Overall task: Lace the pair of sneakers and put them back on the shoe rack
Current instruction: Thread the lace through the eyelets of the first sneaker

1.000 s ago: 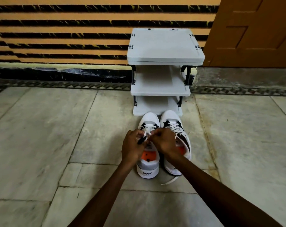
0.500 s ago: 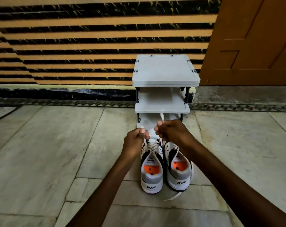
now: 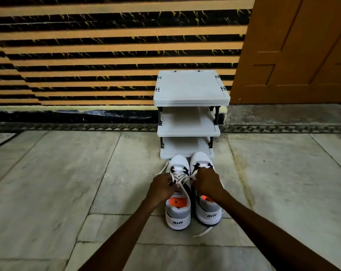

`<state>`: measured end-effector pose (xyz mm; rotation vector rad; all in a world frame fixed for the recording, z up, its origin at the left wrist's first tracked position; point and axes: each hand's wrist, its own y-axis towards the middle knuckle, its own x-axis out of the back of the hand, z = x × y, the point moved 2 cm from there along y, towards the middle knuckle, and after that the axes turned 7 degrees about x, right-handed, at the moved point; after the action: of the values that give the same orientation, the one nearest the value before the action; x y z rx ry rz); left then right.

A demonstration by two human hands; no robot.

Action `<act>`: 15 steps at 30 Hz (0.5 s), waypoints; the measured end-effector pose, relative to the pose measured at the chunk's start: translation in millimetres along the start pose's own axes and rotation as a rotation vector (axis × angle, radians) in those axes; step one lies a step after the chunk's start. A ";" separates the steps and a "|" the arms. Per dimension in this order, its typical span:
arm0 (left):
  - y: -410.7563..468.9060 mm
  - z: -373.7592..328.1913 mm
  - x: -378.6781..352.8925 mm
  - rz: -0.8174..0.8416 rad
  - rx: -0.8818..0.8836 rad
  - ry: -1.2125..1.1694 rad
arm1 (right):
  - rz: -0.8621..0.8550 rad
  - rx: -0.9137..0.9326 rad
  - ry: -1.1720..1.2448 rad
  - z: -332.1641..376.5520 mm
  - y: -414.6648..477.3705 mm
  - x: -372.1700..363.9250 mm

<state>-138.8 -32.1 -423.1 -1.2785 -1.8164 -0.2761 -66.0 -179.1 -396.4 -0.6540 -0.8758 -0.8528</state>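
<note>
Both sneakers [image 3: 178, 194] lie lengthwise, toes toward the shoe rack [image 3: 191, 114]. Left hand [image 3: 162, 187] and right hand [image 3: 206, 182] each pinch the left sneaker's lace [image 3: 176, 178], now lower than half a second ago.

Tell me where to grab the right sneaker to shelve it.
Probably the heel collar of the right sneaker, coming from above and behind: the heel faces the person, the opening is up, and the toe already points at the shoe rack.

A: Dim, even indoor light; the arms read almost black, shadows soft.
B: Wide-angle bend bows the striped wall [image 3: 107, 55] at the edges; corners slightly smeared, centre sharp.
</note>
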 end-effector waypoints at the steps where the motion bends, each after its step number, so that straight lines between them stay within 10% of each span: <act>1: -3.6 2.5 -3.8 -0.049 -0.026 -0.008 | -0.047 0.010 -0.033 2.2 -2.0 -2.1; 15: -31.0 22.1 2.0 -0.123 0.091 -0.160 | -0.003 0.043 0.431 15.9 -4.5 -42.6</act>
<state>-176.9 -31.2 -425.8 -1.1559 -2.0237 -0.1597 -91.5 -153.5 -424.5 -0.4087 -0.5038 -0.9306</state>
